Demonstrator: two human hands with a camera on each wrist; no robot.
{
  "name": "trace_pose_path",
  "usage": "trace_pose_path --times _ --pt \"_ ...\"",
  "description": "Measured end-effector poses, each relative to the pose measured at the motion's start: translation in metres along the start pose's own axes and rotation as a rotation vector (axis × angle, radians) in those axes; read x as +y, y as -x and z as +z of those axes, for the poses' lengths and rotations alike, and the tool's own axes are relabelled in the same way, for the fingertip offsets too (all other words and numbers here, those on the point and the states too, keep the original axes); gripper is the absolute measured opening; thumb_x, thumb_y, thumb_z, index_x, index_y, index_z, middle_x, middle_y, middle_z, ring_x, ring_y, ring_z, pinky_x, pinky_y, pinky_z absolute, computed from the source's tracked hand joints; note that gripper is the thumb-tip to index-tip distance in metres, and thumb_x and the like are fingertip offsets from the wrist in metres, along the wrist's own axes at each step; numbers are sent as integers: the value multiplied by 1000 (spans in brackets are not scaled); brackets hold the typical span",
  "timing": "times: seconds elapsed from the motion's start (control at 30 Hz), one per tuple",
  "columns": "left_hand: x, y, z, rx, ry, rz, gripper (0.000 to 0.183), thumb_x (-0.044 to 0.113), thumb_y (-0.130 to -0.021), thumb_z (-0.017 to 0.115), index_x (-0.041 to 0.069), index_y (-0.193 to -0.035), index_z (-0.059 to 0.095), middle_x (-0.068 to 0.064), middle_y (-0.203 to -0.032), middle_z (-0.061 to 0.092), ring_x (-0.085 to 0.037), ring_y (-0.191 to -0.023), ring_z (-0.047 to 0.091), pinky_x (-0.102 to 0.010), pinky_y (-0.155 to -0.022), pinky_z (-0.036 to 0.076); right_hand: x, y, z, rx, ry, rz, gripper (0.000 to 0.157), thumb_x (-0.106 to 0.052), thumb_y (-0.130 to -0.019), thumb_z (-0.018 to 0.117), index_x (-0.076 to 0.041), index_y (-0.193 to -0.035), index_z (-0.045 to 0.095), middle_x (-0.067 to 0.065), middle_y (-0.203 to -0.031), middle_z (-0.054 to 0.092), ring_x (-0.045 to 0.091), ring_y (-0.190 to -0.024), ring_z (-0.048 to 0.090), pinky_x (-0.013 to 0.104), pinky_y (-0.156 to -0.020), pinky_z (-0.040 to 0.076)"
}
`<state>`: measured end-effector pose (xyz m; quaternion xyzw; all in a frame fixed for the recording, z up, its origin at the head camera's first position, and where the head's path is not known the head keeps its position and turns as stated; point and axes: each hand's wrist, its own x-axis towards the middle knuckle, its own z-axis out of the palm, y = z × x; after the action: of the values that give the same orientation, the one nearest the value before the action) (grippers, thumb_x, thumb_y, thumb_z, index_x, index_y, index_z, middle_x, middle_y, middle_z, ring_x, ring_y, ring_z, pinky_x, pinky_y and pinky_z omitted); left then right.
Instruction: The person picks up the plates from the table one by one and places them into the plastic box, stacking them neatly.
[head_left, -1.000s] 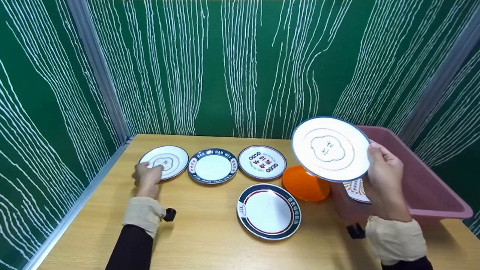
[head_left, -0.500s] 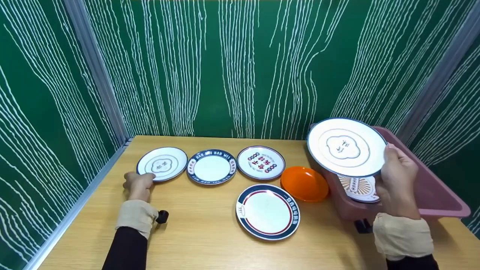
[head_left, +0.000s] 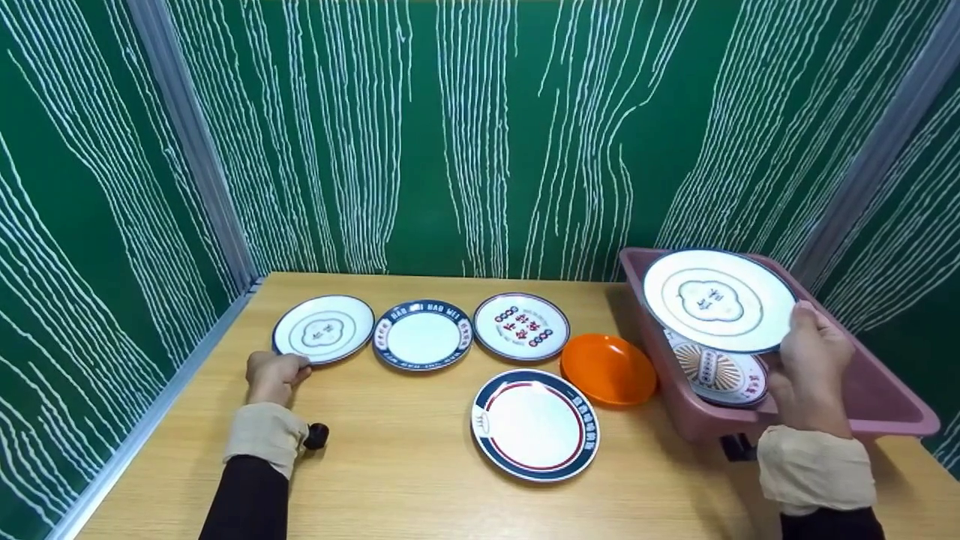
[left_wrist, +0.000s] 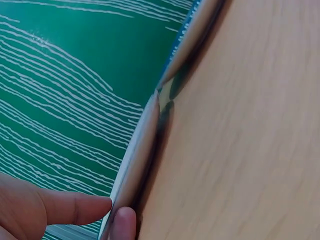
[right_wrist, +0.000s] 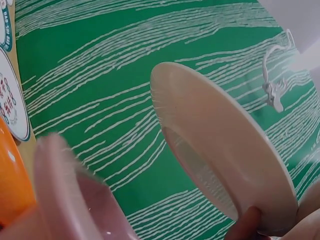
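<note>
My right hand (head_left: 814, 364) grips the edge of a white plate (head_left: 716, 300) with a blue rim and a flower-shaped outline in its middle. It holds this plate tilted over the pink tub (head_left: 885, 375); its pale underside (right_wrist: 220, 130) shows in the right wrist view. A like plate (head_left: 324, 328) lies on the table at the far left. There my left hand (head_left: 274, 375) pinches its near-left rim, with forefinger and thumb (left_wrist: 124, 225) on either side of the edge in the left wrist view. Inside the tub, a plate with an orange ray pattern (head_left: 720, 375) is partly covered.
Right of the left plate sit a navy-rimmed plate (head_left: 424, 335) and a plate with red characters (head_left: 523, 326). An orange dish (head_left: 609, 370) stands beside the tub. Nearer lies a dark-rimmed plate (head_left: 536, 425). A green wall (head_left: 577, 135) with white lines closes the back.
My right hand has carried its plate rightward and lower, over the tub, uncovering more of the ray-patterned plate. The left hand has drawn back from over the left plate to its near rim.
</note>
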<state>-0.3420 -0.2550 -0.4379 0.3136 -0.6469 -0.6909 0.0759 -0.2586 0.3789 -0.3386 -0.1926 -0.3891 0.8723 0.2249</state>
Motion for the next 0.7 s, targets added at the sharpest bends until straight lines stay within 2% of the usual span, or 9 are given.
trace_pose_path --times 0.07,0.17,0.27,0.33,0.4,0.57,0.7 --pt "-1 -1 -1 3 -21 -4 68 -16 -87 63 -15 -149 35 -23 -137 52 -11 -67 61 -21 -67 60 -1 -3 -5 11 9 30 23 -27 -104 56 -16 -118 70 -2 -125 58 7 -97 64 21 -74 60" --pt "-2 -3 -1 6 -48 -3 66 -13 -89 64 -14 -149 36 -24 -141 53 -9 -65 63 -20 -66 60 -2 -8 -10 48 39 53 23 -31 -104 55 -18 -118 68 -2 -127 57 8 -103 62 21 -74 60" --pt "-2 -4 0 6 -64 -4 65 -10 -92 63 -12 -151 36 -25 -145 52 -9 -69 64 -21 -68 60 -3 -13 -13 107 76 72 24 -35 -104 54 -20 -118 67 -3 -130 56 9 -109 58 20 -72 58" --pt "-2 -4 1 7 -65 -9 66 -10 -93 62 -12 -152 34 -25 -146 51 -11 -72 64 -21 -70 61 -2 -17 -15 138 101 83 28 -36 -104 53 -22 -125 64 -4 -132 55 9 -112 56 20 -71 58" --pt "-2 -3 1 8 -73 -4 66 -10 -92 62 -12 -152 33 -26 -146 50 -12 -73 64 -21 -69 61 -1 -20 -16 166 122 91 28 -37 -105 53 -23 -127 62 -4 -128 55 9 -109 57 20 -69 57" --pt "-3 0 1 10 -70 24 65 -13 -88 62 -16 -148 36 -28 -147 47 -11 -64 61 -21 -62 60 3 -27 -20 203 155 105 22 -34 -107 49 -19 -119 60 -3 -120 51 8 -103 57 24 -62 57" --pt "-3 -1 1 14 -70 13 66 -14 -88 61 -14 -149 37 -26 -150 47 -11 -67 62 -22 -65 61 3 -30 -22 215 214 148 38 -30 -108 43 -22 -145 49 -6 -125 47 9 -115 49 24 -65 56"
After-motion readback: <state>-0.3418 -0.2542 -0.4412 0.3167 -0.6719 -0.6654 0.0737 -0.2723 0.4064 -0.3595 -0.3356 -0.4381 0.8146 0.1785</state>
